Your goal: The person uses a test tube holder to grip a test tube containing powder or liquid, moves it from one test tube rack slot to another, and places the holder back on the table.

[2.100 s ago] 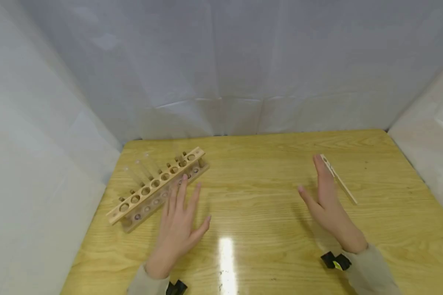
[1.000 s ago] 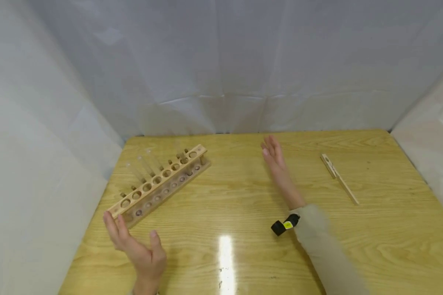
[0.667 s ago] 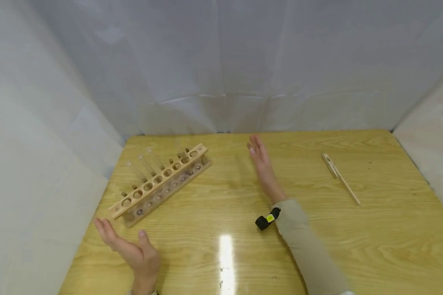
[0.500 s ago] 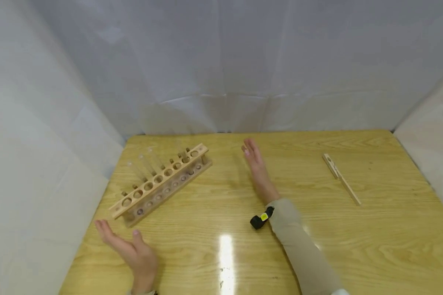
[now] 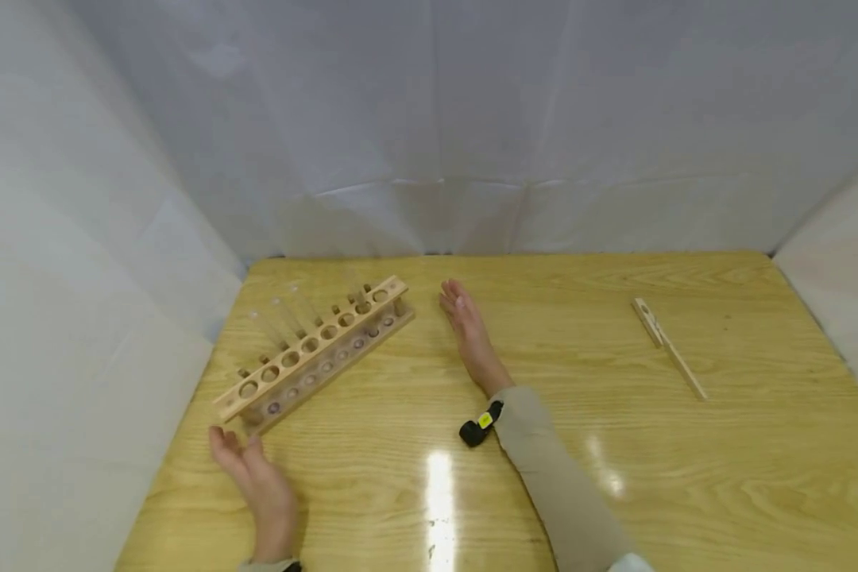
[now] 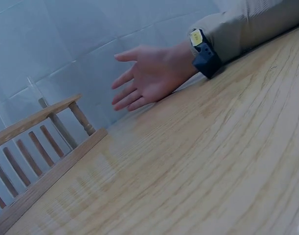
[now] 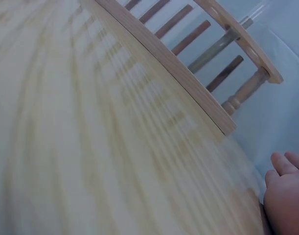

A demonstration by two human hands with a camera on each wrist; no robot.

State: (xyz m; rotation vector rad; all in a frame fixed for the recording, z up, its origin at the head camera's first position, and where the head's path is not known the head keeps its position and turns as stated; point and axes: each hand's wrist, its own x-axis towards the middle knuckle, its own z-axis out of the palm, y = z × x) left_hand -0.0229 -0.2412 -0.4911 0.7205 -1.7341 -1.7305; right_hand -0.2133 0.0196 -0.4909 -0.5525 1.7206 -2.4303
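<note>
A wooden test tube rack [image 5: 300, 353] stands slantwise on the left of the table, with several clear test tubes [image 5: 307, 307] at its back. My left hand [image 5: 260, 485] is by the rack's near left end, fingers extended; whether the fingertips touch it I cannot tell. Beyond the rack's far right end, apart from it, my right hand [image 5: 470, 338] lies with straight fingers and holds nothing. The left wrist view shows the right hand's [image 6: 151, 76] palm turned toward the rack. In the right wrist view, the rack's base [image 7: 164, 54] runs diagonally, with part of the right hand [image 7: 288, 200] at the edge.
On the right of the wooden table [image 5: 743, 461] lies a wooden test tube clamp [image 5: 679, 365]. Pale sheeting [image 5: 500, 119] encloses the table at the back and both sides. Glare spots mark the table's front.
My right hand has swept left from beside the clamp toward the rack's far end. The left hand has drawn back from over the rack to its near end. Rack and clamp keep their places.
</note>
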